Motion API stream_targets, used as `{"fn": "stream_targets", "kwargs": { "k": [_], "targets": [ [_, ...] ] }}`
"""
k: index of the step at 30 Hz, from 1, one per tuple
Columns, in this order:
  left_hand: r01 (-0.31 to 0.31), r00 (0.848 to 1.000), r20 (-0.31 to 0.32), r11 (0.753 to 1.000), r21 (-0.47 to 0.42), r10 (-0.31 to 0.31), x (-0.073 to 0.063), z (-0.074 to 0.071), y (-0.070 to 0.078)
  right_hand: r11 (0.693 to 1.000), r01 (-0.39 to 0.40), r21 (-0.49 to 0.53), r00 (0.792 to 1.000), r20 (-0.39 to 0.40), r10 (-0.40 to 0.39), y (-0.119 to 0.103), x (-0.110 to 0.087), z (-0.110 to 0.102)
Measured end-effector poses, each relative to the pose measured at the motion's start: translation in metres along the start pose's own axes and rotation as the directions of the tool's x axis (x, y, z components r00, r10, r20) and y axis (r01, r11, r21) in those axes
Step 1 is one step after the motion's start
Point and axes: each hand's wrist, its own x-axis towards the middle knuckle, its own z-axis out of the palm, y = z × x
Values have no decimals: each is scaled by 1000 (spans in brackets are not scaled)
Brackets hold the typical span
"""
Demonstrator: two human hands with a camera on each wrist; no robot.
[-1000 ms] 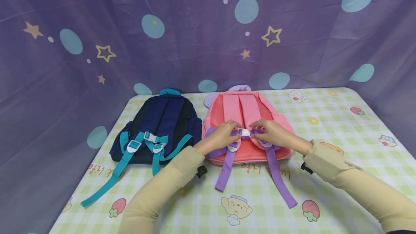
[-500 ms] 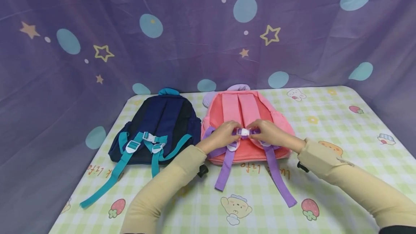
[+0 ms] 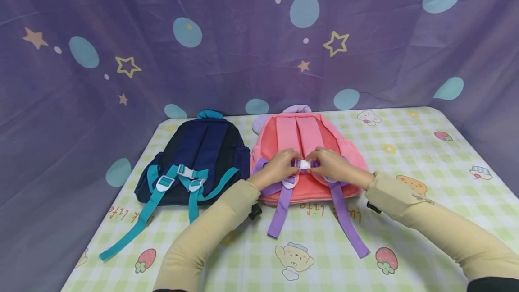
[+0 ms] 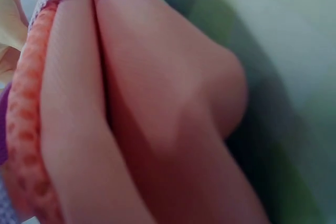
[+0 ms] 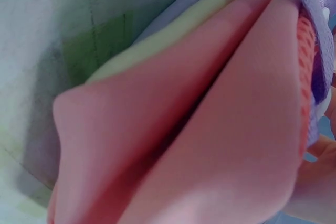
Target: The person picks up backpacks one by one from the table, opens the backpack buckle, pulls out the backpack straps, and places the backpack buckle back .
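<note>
A pink backpack lies on the table with its shoulder straps facing up. Across its middle runs a purple strap with a white buckle. From the left, my left hand pinches the buckle's end between thumb and fingers. My right hand pinches the opposite end, so both hands nearly meet. The fingertips partly cover the buckle, and whether it is fully clicked together cannot be told. The left wrist view is mostly filled by the bag's pink side; the right wrist view shows its other side, with purple webbing alongside.
A navy backpack with teal straps lies just left of the pink one. Two loose purple strap ends hang toward the table's front. The checked tablecloth reaches a purple curtain behind.
My right hand has shifted a little left, bringing it closer to my left hand at the buckle. Less purple webbing shows between them. Both backpacks stay in place.
</note>
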Motion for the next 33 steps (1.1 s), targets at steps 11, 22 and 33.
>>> {"fn": "stream_targets", "kwargs": {
  "k": [11, 22, 33],
  "targets": [
    [-38, 995, -90, 999, -27, 36, -5, -1, -1, 999, 23, -32, 996, -85, -26, -4, -1, 1],
    [-75, 983, -174, 996, -57, 64, -9, -5, -2, 996, 63, -70, 981, -179, -75, -9, -2, 0],
    [-107, 972, -213, 994, -35, 98, -10, -7, 1, 992, 106, -64, 967, -227, -118, -10, -1, -2]
  ]
}}
